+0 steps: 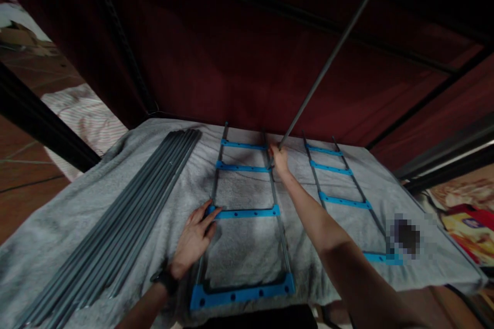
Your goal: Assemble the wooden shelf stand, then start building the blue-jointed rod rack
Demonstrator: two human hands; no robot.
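While one pole (pixel 328 61) rises, two frames (pixel 247 211) lie.

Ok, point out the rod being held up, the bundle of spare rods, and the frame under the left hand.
rod (pixel 328 64), head view, middle of its shaft.
bundle of rods (pixel 131 211), head view, middle of the pile.
frame (pixel 247 212), head view, blue crossbar by the left hand (pixel 193 241).

Two ladder frames (pixel 247 211) (pixel 347 195), one raised rod (pixel 328 64), two hands (pixel 195 239) (pixel 280 159)
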